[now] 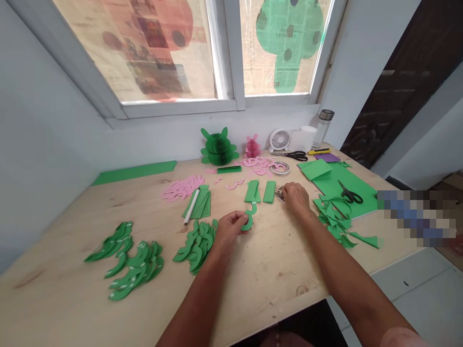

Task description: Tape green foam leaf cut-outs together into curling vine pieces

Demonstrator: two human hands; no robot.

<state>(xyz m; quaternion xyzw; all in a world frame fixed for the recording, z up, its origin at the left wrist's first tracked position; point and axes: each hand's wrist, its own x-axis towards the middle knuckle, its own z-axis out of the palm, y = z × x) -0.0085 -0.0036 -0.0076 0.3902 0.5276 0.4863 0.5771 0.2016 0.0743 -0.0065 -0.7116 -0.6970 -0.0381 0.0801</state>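
Over by the worktop's left edge, heaped, curved green paper pieces with white strips; further in, loosely piled, plain curved green paper pieces. Then the left hand, pinching a wavy green paper strip mid-worktop, just below a folded green paper rectangle. Now the right hand, fingers curled at a small silvery object; gripped or merely touched, cannot tell. Toward the right edge, black-handled scissors on a green paper sheet.
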